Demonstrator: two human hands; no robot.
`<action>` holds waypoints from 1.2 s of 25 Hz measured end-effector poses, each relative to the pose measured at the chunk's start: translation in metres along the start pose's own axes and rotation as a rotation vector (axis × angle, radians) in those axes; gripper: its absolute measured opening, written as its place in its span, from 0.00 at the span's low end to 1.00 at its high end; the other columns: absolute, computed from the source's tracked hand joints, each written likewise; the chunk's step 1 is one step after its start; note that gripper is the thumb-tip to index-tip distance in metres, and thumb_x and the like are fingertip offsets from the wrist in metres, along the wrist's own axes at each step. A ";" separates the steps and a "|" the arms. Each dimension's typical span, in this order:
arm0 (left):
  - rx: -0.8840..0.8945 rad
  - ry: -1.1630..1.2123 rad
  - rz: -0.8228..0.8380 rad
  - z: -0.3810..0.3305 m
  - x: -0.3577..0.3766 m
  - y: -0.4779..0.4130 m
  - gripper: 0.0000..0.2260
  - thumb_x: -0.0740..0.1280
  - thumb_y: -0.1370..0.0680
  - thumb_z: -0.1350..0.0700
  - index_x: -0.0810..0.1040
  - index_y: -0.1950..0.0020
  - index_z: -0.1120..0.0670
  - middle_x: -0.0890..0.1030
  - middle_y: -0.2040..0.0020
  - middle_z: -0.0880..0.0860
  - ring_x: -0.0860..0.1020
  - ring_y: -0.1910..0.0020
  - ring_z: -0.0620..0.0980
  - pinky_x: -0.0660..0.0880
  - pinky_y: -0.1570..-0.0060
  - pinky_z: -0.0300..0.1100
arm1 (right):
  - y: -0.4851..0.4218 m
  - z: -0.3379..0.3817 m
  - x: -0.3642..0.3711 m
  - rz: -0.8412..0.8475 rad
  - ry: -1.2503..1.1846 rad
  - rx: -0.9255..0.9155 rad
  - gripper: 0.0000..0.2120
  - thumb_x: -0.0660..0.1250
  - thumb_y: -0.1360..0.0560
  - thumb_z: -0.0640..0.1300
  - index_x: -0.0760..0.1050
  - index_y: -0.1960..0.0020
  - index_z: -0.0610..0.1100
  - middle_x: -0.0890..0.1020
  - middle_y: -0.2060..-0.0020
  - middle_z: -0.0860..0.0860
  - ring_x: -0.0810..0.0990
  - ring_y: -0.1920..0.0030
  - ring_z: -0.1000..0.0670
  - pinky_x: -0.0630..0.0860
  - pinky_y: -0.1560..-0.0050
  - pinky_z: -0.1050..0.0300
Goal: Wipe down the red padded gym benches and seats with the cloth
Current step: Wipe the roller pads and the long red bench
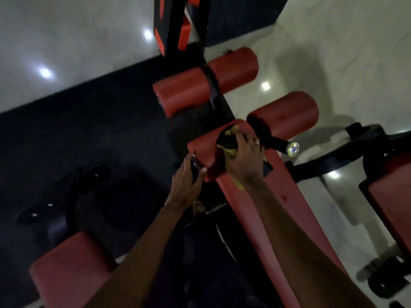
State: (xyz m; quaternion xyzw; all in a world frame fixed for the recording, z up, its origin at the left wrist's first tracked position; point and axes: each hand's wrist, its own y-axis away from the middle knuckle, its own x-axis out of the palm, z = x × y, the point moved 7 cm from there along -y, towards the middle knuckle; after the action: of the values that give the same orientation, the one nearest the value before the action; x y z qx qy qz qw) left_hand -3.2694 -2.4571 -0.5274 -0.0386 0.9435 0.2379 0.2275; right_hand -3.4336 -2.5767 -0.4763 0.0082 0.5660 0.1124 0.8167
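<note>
Right hand (pixel 243 161) grip presses yellow-black cloth (pixel 229 142) onto red roller pad (pixel 204 152) at bench (pixel 278 218) head, left hand (pixel 185 185) bracing pad's end; best wipe round the curve.

The single head-worn camera is looking steeply down and forward from close above, tilted, taking in both forearms, the red bench (pixel 273 218) beneath the hands and the floor (pixel 66 41) beyond them.
</note>
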 end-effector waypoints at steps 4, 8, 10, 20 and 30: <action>0.072 0.083 -0.102 0.001 0.008 -0.004 0.32 0.60 0.18 0.39 0.51 0.18 0.47 0.60 0.20 0.52 0.61 0.22 0.49 0.63 0.26 0.58 | -0.008 -0.006 0.003 -0.135 -0.120 0.168 0.28 0.68 0.27 0.51 0.69 0.29 0.45 0.74 0.32 0.44 0.71 0.32 0.37 0.71 0.37 0.36; 0.112 0.085 -0.164 0.004 0.007 -0.009 0.32 0.61 0.17 0.43 0.52 0.18 0.47 0.57 0.19 0.51 0.56 0.21 0.46 0.60 0.23 0.50 | 0.013 0.024 0.016 -0.047 0.017 -0.171 0.30 0.73 0.29 0.49 0.71 0.30 0.47 0.77 0.35 0.45 0.74 0.34 0.40 0.71 0.39 0.41; 0.143 0.064 -0.200 0.006 0.007 -0.013 0.32 0.61 0.18 0.41 0.53 0.18 0.48 0.56 0.18 0.51 0.55 0.20 0.46 0.59 0.24 0.50 | -0.008 0.004 0.003 -0.048 0.058 -0.174 0.29 0.72 0.28 0.48 0.71 0.29 0.47 0.77 0.35 0.45 0.74 0.34 0.40 0.70 0.37 0.41; 0.205 0.197 -0.238 0.010 0.018 -0.016 0.30 0.60 0.16 0.49 0.50 0.18 0.53 0.54 0.18 0.51 0.55 0.20 0.47 0.61 0.25 0.59 | -0.007 0.024 0.008 0.060 0.051 -0.261 0.28 0.73 0.29 0.49 0.71 0.30 0.48 0.78 0.36 0.47 0.77 0.36 0.43 0.73 0.37 0.44; 0.131 0.341 -0.184 0.021 0.018 -0.017 0.31 0.64 0.17 0.46 0.53 0.18 0.47 0.56 0.18 0.49 0.57 0.21 0.44 0.64 0.25 0.55 | -0.040 0.055 0.009 0.222 -0.070 -0.263 0.24 0.67 0.25 0.53 0.65 0.35 0.43 0.75 0.43 0.49 0.77 0.49 0.50 0.78 0.52 0.53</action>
State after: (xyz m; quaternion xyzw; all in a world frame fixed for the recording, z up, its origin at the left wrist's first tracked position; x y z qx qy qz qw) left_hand -3.2741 -2.4619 -0.5597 -0.1493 0.9743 0.1442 0.0872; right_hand -3.3722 -2.6078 -0.4707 -0.0323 0.5134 0.2746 0.8124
